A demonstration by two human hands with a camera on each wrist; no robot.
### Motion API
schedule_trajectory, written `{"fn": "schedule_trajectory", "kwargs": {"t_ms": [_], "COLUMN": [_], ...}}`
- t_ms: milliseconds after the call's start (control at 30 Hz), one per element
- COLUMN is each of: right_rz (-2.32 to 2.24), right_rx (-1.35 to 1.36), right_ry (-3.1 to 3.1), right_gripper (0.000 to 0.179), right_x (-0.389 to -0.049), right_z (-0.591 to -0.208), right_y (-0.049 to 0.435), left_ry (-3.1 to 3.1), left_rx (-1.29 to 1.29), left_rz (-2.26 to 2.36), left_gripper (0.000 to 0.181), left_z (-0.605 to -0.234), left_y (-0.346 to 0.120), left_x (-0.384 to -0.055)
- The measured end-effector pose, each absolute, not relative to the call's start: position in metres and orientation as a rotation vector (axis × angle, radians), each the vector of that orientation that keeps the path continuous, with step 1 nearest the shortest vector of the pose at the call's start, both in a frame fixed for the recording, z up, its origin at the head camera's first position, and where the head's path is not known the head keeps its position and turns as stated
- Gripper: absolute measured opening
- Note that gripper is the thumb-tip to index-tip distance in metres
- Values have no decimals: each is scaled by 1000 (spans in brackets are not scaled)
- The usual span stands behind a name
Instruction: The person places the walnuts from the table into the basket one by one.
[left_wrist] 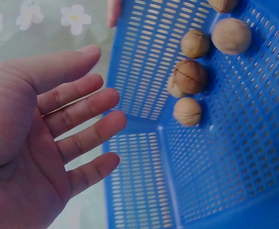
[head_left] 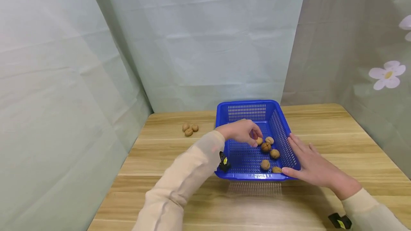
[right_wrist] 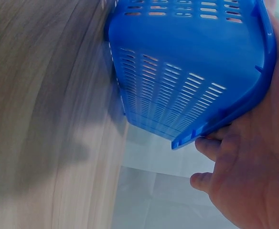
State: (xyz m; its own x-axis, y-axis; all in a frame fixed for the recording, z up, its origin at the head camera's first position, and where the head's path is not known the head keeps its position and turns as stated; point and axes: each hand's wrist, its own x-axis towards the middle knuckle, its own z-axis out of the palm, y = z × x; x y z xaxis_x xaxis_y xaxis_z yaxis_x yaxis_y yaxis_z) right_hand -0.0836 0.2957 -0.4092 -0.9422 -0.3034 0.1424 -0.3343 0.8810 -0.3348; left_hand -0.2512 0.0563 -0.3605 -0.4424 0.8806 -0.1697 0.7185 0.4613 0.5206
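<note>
A blue plastic basket (head_left: 253,176) with slotted sides stands on the wooden table. Several walnuts (head_left: 265,147) lie inside, toward its right side and near corner. My left hand (head_left: 241,131) reaches over the basket's left rim, its fingertips close to a pale walnut (head_left: 258,140). In the left wrist view the left hand (left_wrist: 58,124) has its fingers spread apart, with nothing in the palm. The right hand (head_left: 313,165) rests on the basket's near right corner, fingers along the right rim and thumb at the near rim. Seen from the right wrist, its palm lies against the rim (right_wrist: 268,52).
Left of the basket, three walnuts (head_left: 188,132) sit together on the wooden table (head_left: 154,159). Pale cloth (head_left: 205,45) hangs behind the table and along both sides; the right part carries white flowers (head_left: 387,75).
</note>
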Motion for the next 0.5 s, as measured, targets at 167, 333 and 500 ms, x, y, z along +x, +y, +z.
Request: {"fn": "schedule_trajectory", "kwargs": {"t_ms": [167, 333, 500], "right_rz": [559, 549, 544], "right_rx": [498, 501, 506], "right_ry": [-2964, -2957, -2954], "right_gripper": [98, 99, 100], "right_x": [-83, -83, -83], "right_z": [-409, -409, -410], "right_y": [295, 296, 297], "left_ry": [2366, 2433, 2496], "left_rx": [1379, 1387, 1382], "left_rz": [538, 547, 563], "left_gripper": [34, 35, 37], "left_z": [-343, -327, -315], "left_y": [37, 11, -18], "left_x": [-244, -239, -234]}}
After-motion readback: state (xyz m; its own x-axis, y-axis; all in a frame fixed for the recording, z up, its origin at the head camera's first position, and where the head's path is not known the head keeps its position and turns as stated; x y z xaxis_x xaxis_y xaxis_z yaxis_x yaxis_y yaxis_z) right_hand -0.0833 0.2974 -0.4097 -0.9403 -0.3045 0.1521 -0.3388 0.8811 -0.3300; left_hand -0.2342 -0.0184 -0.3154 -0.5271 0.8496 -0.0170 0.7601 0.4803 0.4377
